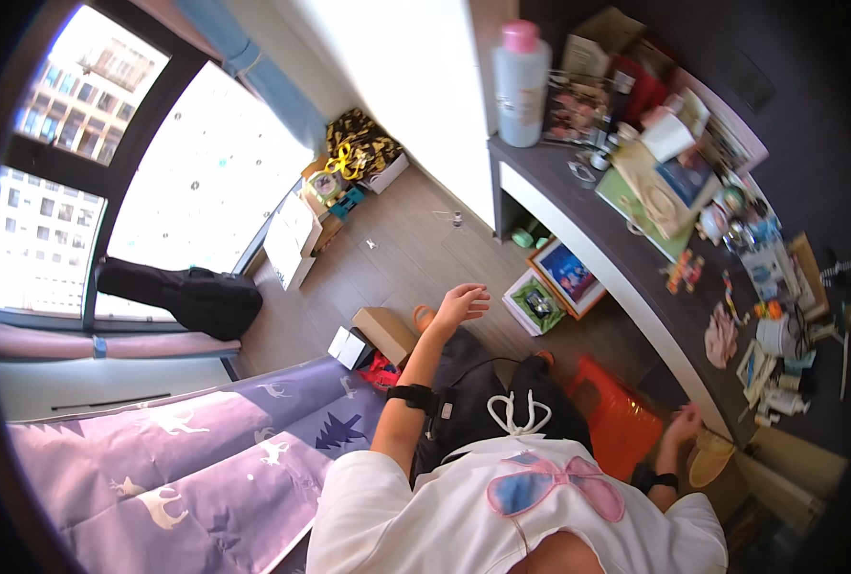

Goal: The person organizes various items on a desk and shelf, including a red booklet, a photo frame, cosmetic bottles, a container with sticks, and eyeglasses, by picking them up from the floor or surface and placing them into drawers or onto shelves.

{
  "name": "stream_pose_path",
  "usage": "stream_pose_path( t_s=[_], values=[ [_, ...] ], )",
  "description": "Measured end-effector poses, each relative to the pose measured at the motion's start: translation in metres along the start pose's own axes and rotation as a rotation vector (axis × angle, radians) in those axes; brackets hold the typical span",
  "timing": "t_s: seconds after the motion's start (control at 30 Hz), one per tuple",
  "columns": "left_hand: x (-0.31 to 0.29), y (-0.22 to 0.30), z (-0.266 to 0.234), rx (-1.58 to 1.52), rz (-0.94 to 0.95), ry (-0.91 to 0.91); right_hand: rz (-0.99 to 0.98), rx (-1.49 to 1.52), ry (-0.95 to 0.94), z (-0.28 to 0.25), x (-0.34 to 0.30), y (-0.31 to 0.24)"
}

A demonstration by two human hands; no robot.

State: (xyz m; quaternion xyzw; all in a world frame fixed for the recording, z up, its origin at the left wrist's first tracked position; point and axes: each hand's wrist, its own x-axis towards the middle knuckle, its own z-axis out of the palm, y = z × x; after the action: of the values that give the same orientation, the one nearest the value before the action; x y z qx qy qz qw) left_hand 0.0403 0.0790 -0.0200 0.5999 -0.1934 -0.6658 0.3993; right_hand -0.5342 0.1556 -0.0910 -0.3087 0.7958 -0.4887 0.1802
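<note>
My left hand (462,306) hangs in the air over the floor, holding nothing, with its fingers loosely stretched out. Just past its fingertips, on the floor, stand a framed picture (567,275) and a white box with a green front (534,303). My right hand (685,422) is low at the right, beside the desk's front edge; it is small and blurred, so its fingers cannot be made out. Between my body and the desk sits a red-orange plastic stool (619,418). A yellowish rounded object (710,457) is close to my right wrist.
The dark desk (626,206) curves along the right, crowded with a pink-capped bottle (521,91), papers, figurines and small items. To the left lies a purple bed cover (244,450). A black instrument case (186,297) leans by the window. Cardboard boxes (384,335) stand near my feet.
</note>
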Motion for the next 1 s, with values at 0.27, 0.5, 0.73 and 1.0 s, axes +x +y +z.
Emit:
stream_pose_path(
  t_s=[0.27, 0.5, 0.73, 1.0],
  values=[
    [0.058, -0.01, -0.198, -0.315, -0.078, 0.219, -0.158, -0.604, -1.473, 0.269, -0.177, -0.137],
    [0.134, -0.015, -0.374, -0.408, -0.168, 0.479, 0.038, -0.461, -1.538, 0.557, -0.275, -0.194],
    [0.281, -0.129, -0.533, -0.19, -0.336, 0.749, -0.423, -0.493, -1.368, 0.781, -0.345, -0.084],
    [0.456, -0.248, -0.624, 0.691, -0.233, 0.799, -0.557, -0.582, -1.253, 0.958, -0.326, 0.076]
  ],
)
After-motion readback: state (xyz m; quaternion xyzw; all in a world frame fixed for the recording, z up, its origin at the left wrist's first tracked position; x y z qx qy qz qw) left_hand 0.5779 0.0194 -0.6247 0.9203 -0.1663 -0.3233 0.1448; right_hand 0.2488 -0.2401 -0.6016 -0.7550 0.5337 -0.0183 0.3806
